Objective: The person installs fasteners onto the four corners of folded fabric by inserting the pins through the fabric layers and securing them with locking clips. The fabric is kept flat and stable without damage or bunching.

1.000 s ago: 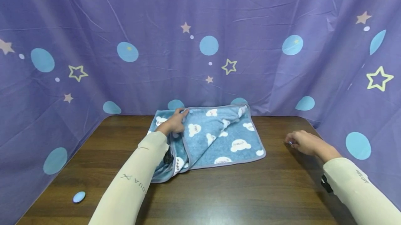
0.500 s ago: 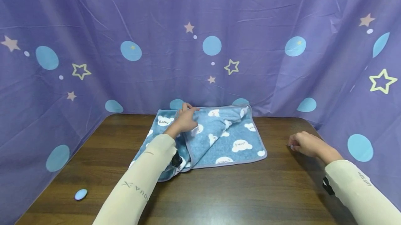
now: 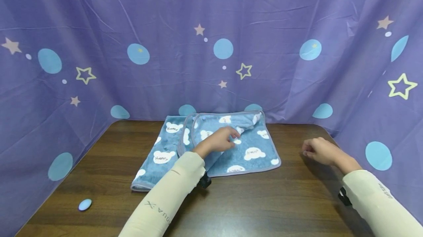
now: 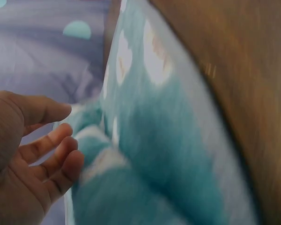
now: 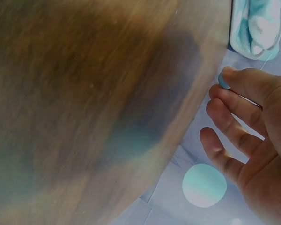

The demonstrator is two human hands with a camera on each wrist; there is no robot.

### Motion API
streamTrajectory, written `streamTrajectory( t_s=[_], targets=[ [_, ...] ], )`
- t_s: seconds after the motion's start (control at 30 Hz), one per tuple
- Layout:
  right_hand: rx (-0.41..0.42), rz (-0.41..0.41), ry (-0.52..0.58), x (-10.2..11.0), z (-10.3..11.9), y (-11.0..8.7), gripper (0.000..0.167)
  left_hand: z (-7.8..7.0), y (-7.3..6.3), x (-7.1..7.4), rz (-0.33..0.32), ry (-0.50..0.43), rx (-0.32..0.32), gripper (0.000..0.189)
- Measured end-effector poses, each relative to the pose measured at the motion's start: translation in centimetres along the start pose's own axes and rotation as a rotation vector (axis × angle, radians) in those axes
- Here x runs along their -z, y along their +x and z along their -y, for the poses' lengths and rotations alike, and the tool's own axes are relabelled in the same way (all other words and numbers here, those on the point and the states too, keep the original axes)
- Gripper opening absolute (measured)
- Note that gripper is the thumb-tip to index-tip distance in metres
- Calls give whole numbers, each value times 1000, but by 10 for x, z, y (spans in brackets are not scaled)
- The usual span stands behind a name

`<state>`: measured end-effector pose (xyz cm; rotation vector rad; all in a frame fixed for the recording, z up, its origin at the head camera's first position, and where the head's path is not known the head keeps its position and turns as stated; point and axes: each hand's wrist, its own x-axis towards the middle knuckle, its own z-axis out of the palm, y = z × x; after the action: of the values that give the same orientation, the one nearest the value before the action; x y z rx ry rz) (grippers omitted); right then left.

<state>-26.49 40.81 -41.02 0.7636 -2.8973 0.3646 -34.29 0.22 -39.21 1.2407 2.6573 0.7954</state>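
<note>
A teal blanket [image 3: 228,161] with white bear heads and a grey border lies partly folded on the table. Over its middle hovers my left hand [image 3: 219,139], fingers loosely bent and holding nothing. In the left wrist view, the curled fingertips of that hand [image 4: 42,145] overlap the bunched blanket [image 4: 131,187]. Two small round blue dots show on the fold's upper edge. To the right of the blanket, my right hand [image 3: 318,150] is low over the wood. In the right wrist view its thumb and index finger pinch a small blue object [image 5: 224,80], mostly hidden.
A light blue oval thing [image 3: 85,204] lies on the brown wooden table [image 3: 264,207] at the front left. A purple curtain [image 3: 264,20] with stars and dots stands behind the table and along both sides.
My left hand has left the upper edge of the fold and moved right and nearer. The blanket's left part, bunched before, now spreads out to the front left. The right hand stays about in place.
</note>
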Motion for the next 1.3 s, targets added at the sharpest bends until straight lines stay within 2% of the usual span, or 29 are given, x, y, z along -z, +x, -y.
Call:
streamTrajectory(
  t_s=[0.17,0.3,0.53,0.73,0.87,1.0,1.1,1.3],
  targets=[
    [-5,-20,3,-1,7,2,18,-11,8,-22,66,17,-69,32],
    [-14,-14,22,-2,15,5,16,-22,13,-37,92,20,-75,29],
    [-21,2,18,-5,27,10,17,-46,28,-64,143,-36,-97,27],
    [-2,13,38,-11,38,15,19,-61,38,-83,171,83,-140,27],
    [5,5,30,-11,45,17,19,-67,39,-89,160,140,-84,29],
    [14,-13,3,-9,52,21,20,-72,37,-90,123,183,-39,24],
    [19,-12,-6,-6,58,23,20,-75,38,-91,102,224,-23,17],
    [55,-25,-8,-2,68,25,22,-81,39,-89,109,252,-1,15]
  ],
)
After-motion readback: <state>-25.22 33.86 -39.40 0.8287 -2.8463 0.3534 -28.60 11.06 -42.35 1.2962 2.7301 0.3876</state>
